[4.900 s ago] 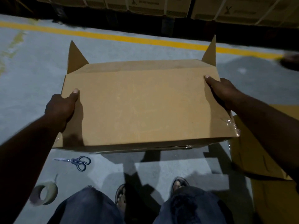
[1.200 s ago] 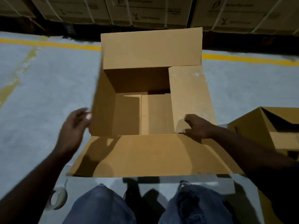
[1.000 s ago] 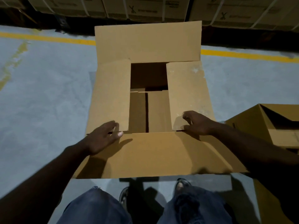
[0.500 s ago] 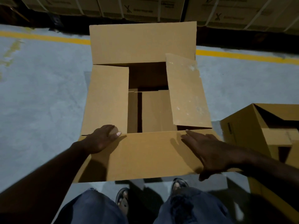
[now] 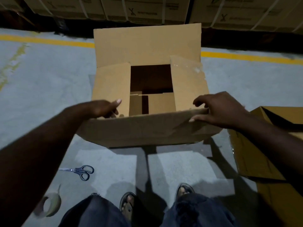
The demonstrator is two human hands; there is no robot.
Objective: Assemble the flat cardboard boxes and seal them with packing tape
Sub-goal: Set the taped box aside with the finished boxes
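1. Box (image 5: 161, 102): brown cardboard, standing on the floor (image 5: 41, 95) with its open top upward.
2. Far flap (image 5: 147, 45): upright along the box's back edge.
3. Left side flap (image 5: 111, 89) and right side flap (image 5: 188, 86): both folded inward over the box's opening, with a dark gap between them that shows the inside bottom.
4. Near flap (image 5: 147, 128): tilted up along the box's front edge, outer face towards the person.
5. Left hand (image 5: 103, 108): at the box's front left corner, fingers curled round the near flap's upper edge, thumb stretched over the left side flap.
6. Right hand (image 5: 219, 110): at the box's front right corner, pinching the near flap's upper edge, thumb on the outer face, fingers hooked over the top.
7. Scissors (image 5: 78, 172): dark handles, lying on the floor in front of the box, towards its left.
8. Roll of tape (image 5: 50, 205): on the floor, farther from the box than the scissors; blurred.
9. Second box (image 5: 265, 145): just right of the box, open, partly hidden by the right forearm.
10. Yellow line (image 5: 49, 40): painted on the floor behind the box, with strapped cartons (image 5: 131, 10) stacked beyond it.
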